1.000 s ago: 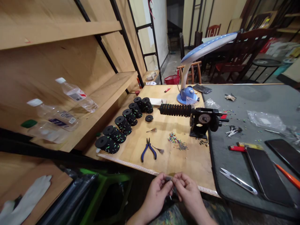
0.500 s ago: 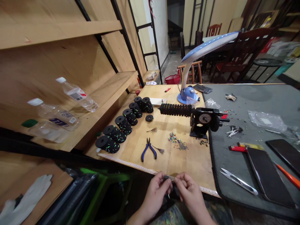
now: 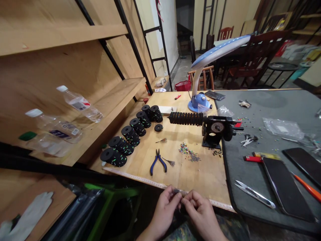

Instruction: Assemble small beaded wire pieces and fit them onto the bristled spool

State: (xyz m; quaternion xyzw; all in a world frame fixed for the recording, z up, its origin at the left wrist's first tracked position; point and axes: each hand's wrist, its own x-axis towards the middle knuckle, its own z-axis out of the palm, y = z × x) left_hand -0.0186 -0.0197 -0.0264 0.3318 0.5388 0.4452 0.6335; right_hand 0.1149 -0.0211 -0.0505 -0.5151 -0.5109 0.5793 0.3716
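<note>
My left hand (image 3: 166, 207) and my right hand (image 3: 199, 209) meet at the table's front edge, both closed in a pinch. Between the fingertips is something small and dark that I cannot make out. Beyond them lie blue-handled pliers (image 3: 158, 162), jaws pointing away, beside a small bundle of fine wires (image 3: 170, 162). A pile of coloured beads (image 3: 184, 148) runs into a heap of small grey pins (image 3: 194, 157). Farther back, a black winding machine (image 3: 217, 129) carries a row of black foam rings (image 3: 187, 118) on its spindle.
Stacks of black foam spools (image 3: 113, 157) line the left table edge. A blue desk lamp (image 3: 200, 102) stands at the back. On the grey mat (image 3: 245, 124) at right lie thread snips (image 3: 254, 194), phones (image 3: 287, 189) and lighters (image 3: 253, 159). Bottles (image 3: 80, 103) lean on the left shelf.
My right hand has moved slightly left, so the fingertips of both hands are closer together. The view has shifted a little; the things on the table have stayed put.
</note>
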